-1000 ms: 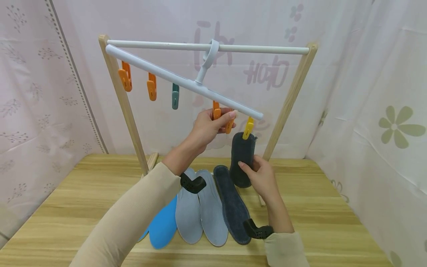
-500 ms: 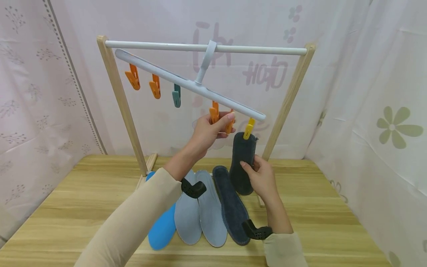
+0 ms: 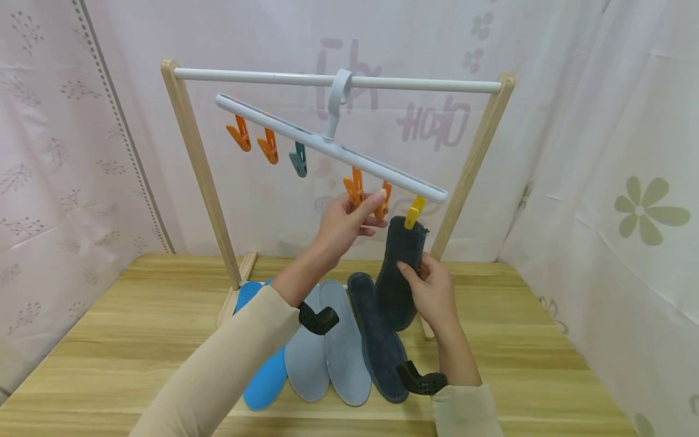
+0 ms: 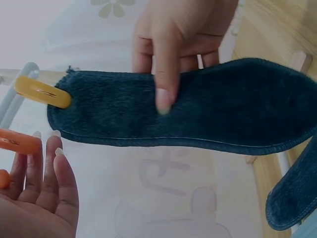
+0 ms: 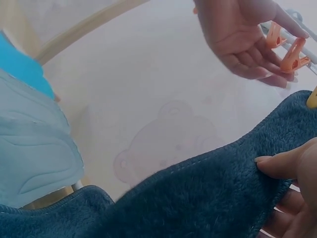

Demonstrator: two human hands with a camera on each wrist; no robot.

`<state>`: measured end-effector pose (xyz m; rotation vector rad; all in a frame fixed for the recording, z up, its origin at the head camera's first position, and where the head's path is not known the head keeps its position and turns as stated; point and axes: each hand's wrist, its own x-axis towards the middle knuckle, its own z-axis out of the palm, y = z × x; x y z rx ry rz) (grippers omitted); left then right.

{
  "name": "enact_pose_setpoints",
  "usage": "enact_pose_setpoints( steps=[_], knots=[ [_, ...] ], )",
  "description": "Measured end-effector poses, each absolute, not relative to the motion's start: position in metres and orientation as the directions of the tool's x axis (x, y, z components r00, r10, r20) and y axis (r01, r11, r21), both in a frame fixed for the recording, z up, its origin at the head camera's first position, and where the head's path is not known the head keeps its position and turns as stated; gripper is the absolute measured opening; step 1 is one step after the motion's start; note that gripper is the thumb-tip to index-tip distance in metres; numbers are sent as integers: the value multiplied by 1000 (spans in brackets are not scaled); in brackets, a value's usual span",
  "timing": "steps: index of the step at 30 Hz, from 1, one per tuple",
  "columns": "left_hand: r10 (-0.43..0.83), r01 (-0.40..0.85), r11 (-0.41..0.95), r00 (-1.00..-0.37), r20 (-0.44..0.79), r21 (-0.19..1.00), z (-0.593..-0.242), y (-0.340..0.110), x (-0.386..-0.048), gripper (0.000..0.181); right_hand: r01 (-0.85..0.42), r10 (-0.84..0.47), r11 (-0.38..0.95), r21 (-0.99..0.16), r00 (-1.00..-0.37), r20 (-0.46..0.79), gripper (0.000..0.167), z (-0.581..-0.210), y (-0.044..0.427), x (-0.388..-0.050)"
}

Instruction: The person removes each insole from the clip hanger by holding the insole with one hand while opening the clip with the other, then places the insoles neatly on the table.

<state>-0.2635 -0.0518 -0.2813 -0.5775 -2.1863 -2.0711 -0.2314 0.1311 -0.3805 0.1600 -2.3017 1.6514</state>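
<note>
A white hanger (image 3: 327, 142) hangs tilted, right end low, with several clips along it. At its right end, a yellow clip (image 3: 415, 212) grips the top of a dark fuzzy insole (image 3: 401, 285). My right hand (image 3: 434, 291) pinches this insole at its middle, thumb on the near face and fingers behind. My left hand (image 3: 338, 227) holds an orange clip (image 3: 384, 201) beside the yellow one, its thumb tip on the clip; other fingers are loosely extended. A second orange clip (image 3: 355, 187) hangs against that hand. In the left wrist view, the yellow clip (image 4: 44, 92) sits over the insole's edge.
A second dark insole (image 3: 382, 346), two grey insoles (image 3: 346, 358) and blue insoles (image 3: 264, 382) lie on the wooden table (image 3: 519, 364). The hanger hooks over a white rod (image 3: 426, 83) between wooden posts (image 3: 199, 164). Two orange clips and a green clip (image 3: 298, 161) hang at left.
The hanger has turned about its hook, its left end moving right and down. The clipped insole and its clip have shifted slightly right, and more of the insole's lower part shows. Both hands keep their places closely.
</note>
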Motion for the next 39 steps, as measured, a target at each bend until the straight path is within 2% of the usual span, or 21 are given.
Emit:
enact_pose_setpoints(
  steps=[5, 10, 13, 21, 29, 39],
  knots=[
    [266, 336, 66, -913, 308, 940, -289, -51, -260, 41, -269, 101, 321, -908, -944, 315, 34, -378, 132, -231],
    [342, 328, 204, -907, 246, 922, -296, -49, -252, 48, -265, 132, 313, -912, -939, 318, 33, -376, 132, -229],
    [352, 370, 271, -897, 266, 889, -298, -45, -246, 54, -270, 142, 314, -910, -934, 326, 33, -375, 131, -227],
    [374, 560, 549, -828, 417, 620, -295, -30, -229, 65, -295, 129, 310, -904, -929, 347, 34, -373, 134, -224],
    [402, 625, 579, -777, 484, 523, -301, -23, -218, 63, -285, 144, 326, -901, -928, 345, 28, -371, 134, -222],
    [396, 694, 506, -715, 576, 512, -294, -16, -217, 64, -289, 145, 345, -893, -924, 355, 28, -370, 135, -223]
  ],
)
